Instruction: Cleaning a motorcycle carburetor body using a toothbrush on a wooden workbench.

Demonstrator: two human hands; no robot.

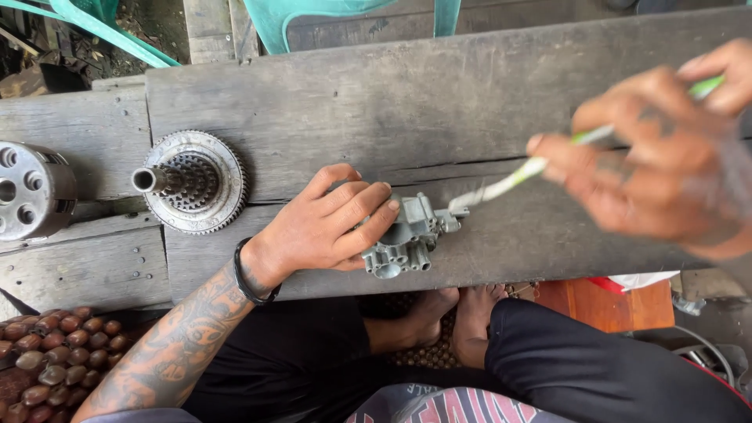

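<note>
My left hand [325,223] rests on a small grey metal casting [407,239], pressing it against the weathered wooden plank [407,110]. My right hand [666,168], blurred and close to the camera at the right, grips a green and white brush [517,178] by its handle. The brush's white tip touches the casting's right end.
A toothed gear wheel with a shaft [192,182] stands on the plank to the left. A round metal housing with holes [31,189] lies at the far left. A brown beaded mat [51,356] is at lower left, a teal plastic chair [313,19] beyond the plank.
</note>
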